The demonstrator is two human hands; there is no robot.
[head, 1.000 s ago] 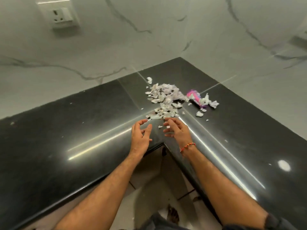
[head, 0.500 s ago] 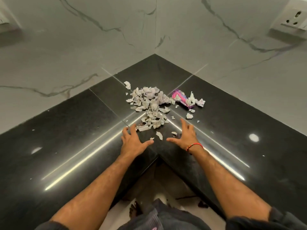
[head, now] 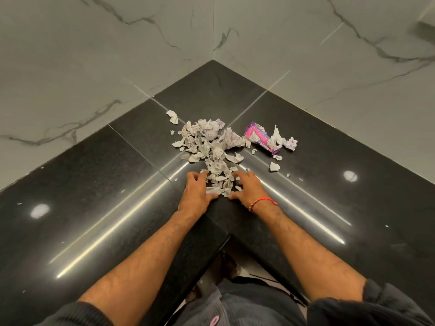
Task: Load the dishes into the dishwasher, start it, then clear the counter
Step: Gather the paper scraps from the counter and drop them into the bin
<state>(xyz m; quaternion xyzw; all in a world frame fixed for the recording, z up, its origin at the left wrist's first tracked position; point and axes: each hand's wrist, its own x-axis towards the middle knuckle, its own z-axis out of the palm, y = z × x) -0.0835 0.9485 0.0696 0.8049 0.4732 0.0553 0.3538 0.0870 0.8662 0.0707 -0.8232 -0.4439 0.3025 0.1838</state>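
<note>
A pile of torn, crumpled grey-white paper scraps [head: 210, 143] lies on the black stone counter [head: 113, 184], in its inner corner. A torn pink and purple wrapper [head: 257, 135] lies just right of the pile, with more scraps on it. My left hand [head: 196, 192] and my right hand [head: 250, 190] rest on the counter either side of the pile's near end. Their fingers curl inward round the nearest scraps, and the thumbs almost meet at the front. A red thread band sits on my right wrist.
Marble-look walls [head: 117, 55] meet behind the counter's far corner. A few small loose scraps [head: 274, 167] lie to the right of the pile. The counter's inner front edge [head: 224, 238] runs under my forearms, with the floor and my clothing below.
Both hands moved forward from the counter edge to the pile and closed in round its near scraps. The camera tilted down and centred on the corner.
</note>
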